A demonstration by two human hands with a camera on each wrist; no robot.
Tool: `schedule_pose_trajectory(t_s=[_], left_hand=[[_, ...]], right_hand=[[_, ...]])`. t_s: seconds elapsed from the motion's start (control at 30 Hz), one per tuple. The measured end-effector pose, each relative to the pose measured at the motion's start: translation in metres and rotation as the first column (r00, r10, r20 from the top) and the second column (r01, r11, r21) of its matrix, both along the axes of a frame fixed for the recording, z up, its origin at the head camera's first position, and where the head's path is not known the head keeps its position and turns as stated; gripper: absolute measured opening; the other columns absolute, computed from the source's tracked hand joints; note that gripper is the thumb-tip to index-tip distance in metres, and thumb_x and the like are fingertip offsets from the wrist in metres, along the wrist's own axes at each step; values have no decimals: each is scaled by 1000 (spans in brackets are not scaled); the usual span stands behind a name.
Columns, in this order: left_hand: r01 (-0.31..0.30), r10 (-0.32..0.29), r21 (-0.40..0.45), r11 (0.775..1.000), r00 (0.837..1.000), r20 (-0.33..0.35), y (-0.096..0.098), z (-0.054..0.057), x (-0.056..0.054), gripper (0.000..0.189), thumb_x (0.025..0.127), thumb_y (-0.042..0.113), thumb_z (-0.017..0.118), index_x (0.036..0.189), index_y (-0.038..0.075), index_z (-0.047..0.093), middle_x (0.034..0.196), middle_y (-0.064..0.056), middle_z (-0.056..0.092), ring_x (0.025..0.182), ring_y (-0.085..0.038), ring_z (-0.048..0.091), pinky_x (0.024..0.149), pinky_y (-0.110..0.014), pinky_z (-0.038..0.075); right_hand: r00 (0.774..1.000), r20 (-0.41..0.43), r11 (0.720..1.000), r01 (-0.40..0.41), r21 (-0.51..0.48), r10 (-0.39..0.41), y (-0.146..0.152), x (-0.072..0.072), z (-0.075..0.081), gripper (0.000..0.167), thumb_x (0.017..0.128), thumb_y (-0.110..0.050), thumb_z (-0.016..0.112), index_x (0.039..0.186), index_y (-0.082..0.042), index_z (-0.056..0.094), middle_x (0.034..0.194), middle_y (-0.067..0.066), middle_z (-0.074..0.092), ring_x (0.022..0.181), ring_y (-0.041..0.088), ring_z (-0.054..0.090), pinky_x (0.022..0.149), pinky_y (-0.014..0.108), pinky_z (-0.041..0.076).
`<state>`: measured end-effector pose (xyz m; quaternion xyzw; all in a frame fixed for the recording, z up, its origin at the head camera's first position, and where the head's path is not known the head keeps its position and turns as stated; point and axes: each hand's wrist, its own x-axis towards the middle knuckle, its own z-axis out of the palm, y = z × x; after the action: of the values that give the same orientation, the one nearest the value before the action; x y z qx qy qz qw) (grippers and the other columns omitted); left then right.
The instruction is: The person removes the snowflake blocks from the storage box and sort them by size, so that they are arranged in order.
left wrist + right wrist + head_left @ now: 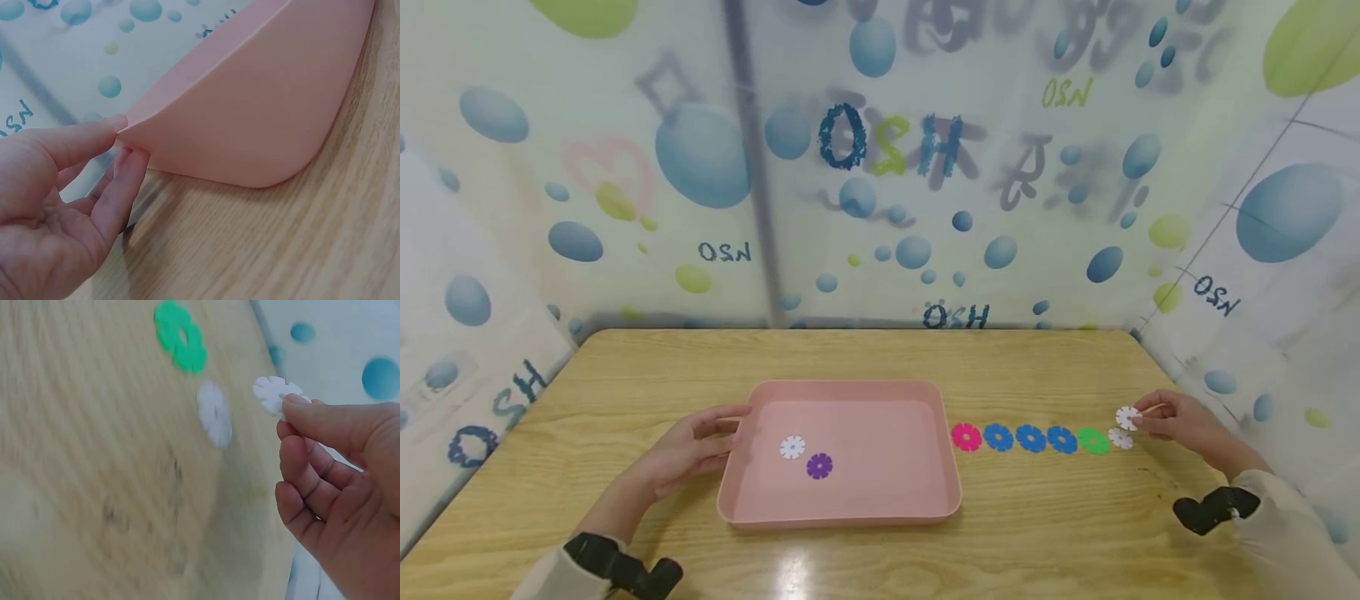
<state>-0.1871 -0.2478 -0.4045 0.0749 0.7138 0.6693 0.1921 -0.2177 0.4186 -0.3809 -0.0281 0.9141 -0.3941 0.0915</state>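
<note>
right hand (1183, 425) pinches a white notched disc (1126, 417) between thumb and fingers, above the wooden table (1037, 525). just left of that hand lies the white end disc (1121, 438) of a row (1031, 438) of 6, which runs sideways from the pink tray (887, 506); this hand is the nearer. left hand (696, 446), well apart, grips the tray's left rim; 1 white piece (792, 447) and 1 purple piece (820, 466) lie inside.

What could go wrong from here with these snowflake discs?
The right hand pinches the raised white disc by one side, so it might slip. Lowered carelessly, it could knock the white end disc askew. The left hand pinches the pink tray; a tug might slide the purple disc inside.
</note>
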Motion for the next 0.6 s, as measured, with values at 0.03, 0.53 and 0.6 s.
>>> schedule_pose_trajectory(t_s=[0.03, 0.53, 0.6], left_hand=[[0, 0, -3, 1000, 1000, -1, 0, 0, 0, 57, 91, 15, 57, 138, -4, 32, 133, -30, 29, 105, -19, 54, 89, -35, 48], [2, -2, 7, 1000, 1000, 0, 0, 0, -1, 55, 92, 14, 56, 139, -3, 32, 133, -30, 29, 105, -18, 54, 89, -35, 48], [1, -1, 7, 1000, 1000, 2, 0, 0, -1, 55, 92, 14, 56, 139, -3, 32, 133, -30, 29, 105, -18, 54, 88, -34, 48]], right_hand=[[1000, 11, 1000, 17, 0, -17, 4, 1, -1, 41, 90, -17, 60, 111, 16, 45, 90, 9, 59, 75, 12, 59, 68, 29, 54], [987, 32, 984, 151, 92, -154, 29, 9, -21, 61, 83, -31, 67, 114, 19, 49, 84, 2, 63, 68, 9, 55, 59, 22, 48], [988, 39, 983, 142, 118, -148, 27, 8, -19, 60, 83, -32, 67, 113, 18, 50, 82, 2, 62, 68, 11, 54, 58, 23, 46]])
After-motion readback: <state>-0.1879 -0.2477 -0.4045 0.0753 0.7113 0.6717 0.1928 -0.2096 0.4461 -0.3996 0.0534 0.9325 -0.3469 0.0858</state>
